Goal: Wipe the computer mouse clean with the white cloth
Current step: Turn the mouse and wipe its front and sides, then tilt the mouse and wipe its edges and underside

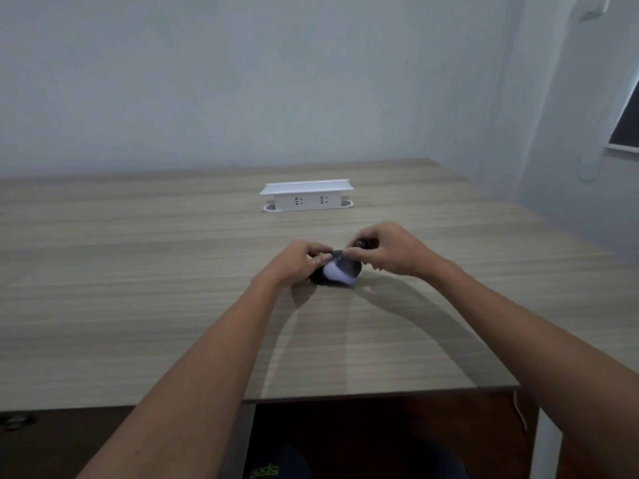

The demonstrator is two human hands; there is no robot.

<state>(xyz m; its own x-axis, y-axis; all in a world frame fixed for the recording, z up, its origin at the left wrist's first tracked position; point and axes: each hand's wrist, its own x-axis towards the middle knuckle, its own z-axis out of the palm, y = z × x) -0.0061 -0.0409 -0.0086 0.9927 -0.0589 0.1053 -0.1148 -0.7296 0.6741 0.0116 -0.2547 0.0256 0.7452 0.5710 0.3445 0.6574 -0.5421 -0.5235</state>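
Holding the small dark, rounded plastic computer mouse (347,267) between both hands, the person works at the middle of the pale wood-grain laminate table (138,305), well short of the white plastic socket box (307,197) that stands farther back near the wall. The mouse sits low, at or just above the tabletop; whether it rests on the surface cannot be told.

The left hand (299,261) is curled partly closed at the mouse's left side, fingers bent in and thumb pressed toward the soft white cloth (333,273), which shows as a pale patch lying over the near left part of the dark shell. That hold probably serves to steady the mouse and to keep the cloth from sliding off.

The right hand (389,248) is also mostly closed, fingertips pinched together at the top far edge of the mouse, where a dark rounded bit shows between them. It may be pinching the mouse or a fold of cloth; the view is too small to say which.

Both forearms reach straight out, keeping the work centred in sight. The wiping looks to be under way rather than finished.
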